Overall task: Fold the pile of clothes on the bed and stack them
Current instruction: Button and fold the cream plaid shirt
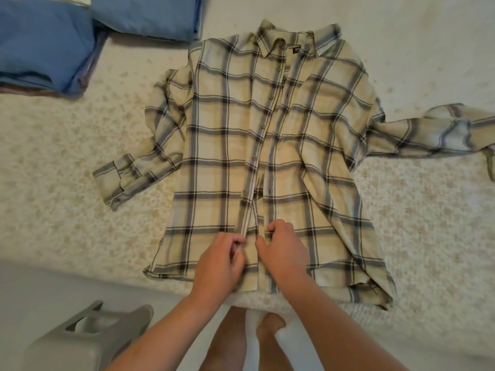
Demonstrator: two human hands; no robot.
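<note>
Your left hand [219, 259] and right hand [281, 250] both pinch the shirt [227, 156] placket at 6 o'clock: align edges flat before buttoning.

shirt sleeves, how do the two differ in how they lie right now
The left sleeve lies bent, close along the shirt body, its cuff turned outward near the hem side. The right sleeve stretches straight out sideways across the bed, running off the picture's edge. The left sleeve's cuff shows whole; the right sleeve's cuff is cut off from view. Both share the same beige plaid and lie flat on the bed.
</note>
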